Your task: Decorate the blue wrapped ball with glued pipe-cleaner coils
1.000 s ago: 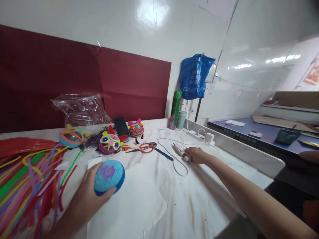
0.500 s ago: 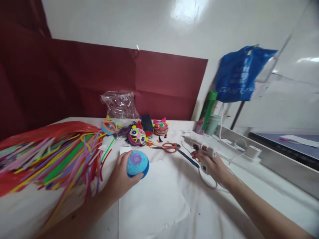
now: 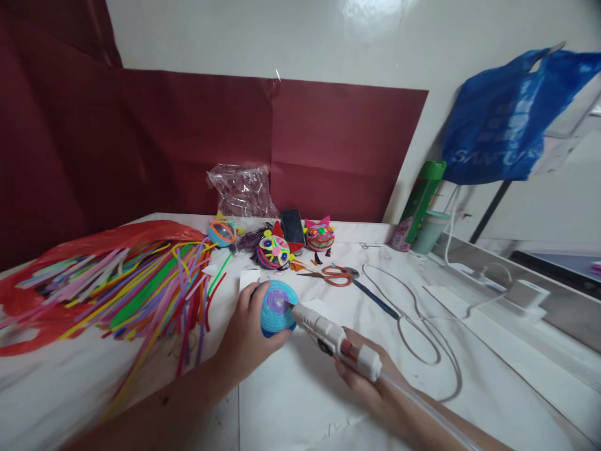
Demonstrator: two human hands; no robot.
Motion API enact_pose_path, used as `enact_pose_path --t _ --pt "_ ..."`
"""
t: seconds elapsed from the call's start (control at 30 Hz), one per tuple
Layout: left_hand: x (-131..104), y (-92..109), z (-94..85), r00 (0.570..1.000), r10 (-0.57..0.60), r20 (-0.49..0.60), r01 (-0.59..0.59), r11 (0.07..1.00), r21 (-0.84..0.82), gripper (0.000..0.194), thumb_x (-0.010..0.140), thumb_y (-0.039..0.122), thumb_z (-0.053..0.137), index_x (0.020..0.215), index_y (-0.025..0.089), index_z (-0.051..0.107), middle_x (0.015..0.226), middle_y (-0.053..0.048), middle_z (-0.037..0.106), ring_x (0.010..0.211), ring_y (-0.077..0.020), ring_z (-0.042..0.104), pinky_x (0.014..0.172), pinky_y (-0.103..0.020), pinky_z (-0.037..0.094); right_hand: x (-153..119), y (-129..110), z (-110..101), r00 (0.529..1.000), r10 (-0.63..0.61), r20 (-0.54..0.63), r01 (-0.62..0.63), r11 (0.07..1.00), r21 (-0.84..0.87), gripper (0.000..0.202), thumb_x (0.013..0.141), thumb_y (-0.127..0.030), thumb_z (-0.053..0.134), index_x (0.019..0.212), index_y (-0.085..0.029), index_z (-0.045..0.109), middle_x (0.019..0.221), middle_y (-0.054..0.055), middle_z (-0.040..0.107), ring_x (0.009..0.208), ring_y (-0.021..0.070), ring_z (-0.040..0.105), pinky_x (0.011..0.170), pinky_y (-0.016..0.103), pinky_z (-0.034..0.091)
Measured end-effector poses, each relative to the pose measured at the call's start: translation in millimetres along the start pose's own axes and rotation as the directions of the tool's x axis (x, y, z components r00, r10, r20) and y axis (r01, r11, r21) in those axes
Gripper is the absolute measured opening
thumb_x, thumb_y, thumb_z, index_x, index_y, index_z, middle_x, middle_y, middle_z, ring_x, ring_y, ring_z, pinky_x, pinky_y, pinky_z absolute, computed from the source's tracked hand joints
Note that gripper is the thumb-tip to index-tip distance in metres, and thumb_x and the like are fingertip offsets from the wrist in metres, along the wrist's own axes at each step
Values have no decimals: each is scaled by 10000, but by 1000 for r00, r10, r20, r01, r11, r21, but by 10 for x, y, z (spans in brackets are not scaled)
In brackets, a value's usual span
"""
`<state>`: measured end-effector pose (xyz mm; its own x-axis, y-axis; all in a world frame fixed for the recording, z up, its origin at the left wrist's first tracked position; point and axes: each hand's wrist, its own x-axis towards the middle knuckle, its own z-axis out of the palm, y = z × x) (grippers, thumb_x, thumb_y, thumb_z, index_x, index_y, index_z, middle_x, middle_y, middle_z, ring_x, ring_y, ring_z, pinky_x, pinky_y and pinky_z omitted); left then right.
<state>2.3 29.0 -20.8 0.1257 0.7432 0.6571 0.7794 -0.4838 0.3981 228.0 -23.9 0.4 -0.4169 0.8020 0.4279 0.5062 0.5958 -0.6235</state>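
My left hand (image 3: 253,332) is wrapped around a round blue ball (image 3: 278,316), its coiled surface showing a purple ring near the top. In my right hand (image 3: 364,366) is a white hot glue gun (image 3: 323,329), with a clear glue stick (image 3: 422,407) trailing from its back end. The gun's nozzle points left and meets the ball at the purple ring; whether it touches or hovers just off the surface I cannot tell. Under both hands lies a white paper sheet (image 3: 286,401).
Colourful pipe cleaners (image 3: 141,288) spill from a red plastic bag (image 3: 117,241) at left. Behind the ball sit decorated animal-face balls (image 3: 275,250), a phone (image 3: 293,227), orange-handled scissors (image 3: 337,275) and a dark-handled tool (image 3: 375,297). A looped cord (image 3: 434,341), green can (image 3: 425,200) and cup (image 3: 429,232) are at right.
My right hand has brought the glue gun left and nearer, from the right side of the table to the ball. My left hand keeps its hold on the ball. The view has shifted slightly.
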Motion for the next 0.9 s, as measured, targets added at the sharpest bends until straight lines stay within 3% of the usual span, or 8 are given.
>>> enact_pose_path --t 0.2,0.9 --pt "-17 13 17 1000 25 13 -25 999 25 723 612 242 662 1256 157 344 1235 -152 405 1179 -287 423 995 -437 390 15 75 44 994 -102 -30 99 993 -71 91 788 -181 423 709 -210 387 662 -5 480 579 126 485 518 224 392" --pt "-4 20 15 999 37 17 -37 999 2 742 606 244 678 1264 190 339 1242 -152 406 1187 -309 419 985 -464 389 18 93 80 999 -11 -37 8 997 -81 171 796 -214 427 659 -218 325 603 -25 426 537 109 438 463 207 356"
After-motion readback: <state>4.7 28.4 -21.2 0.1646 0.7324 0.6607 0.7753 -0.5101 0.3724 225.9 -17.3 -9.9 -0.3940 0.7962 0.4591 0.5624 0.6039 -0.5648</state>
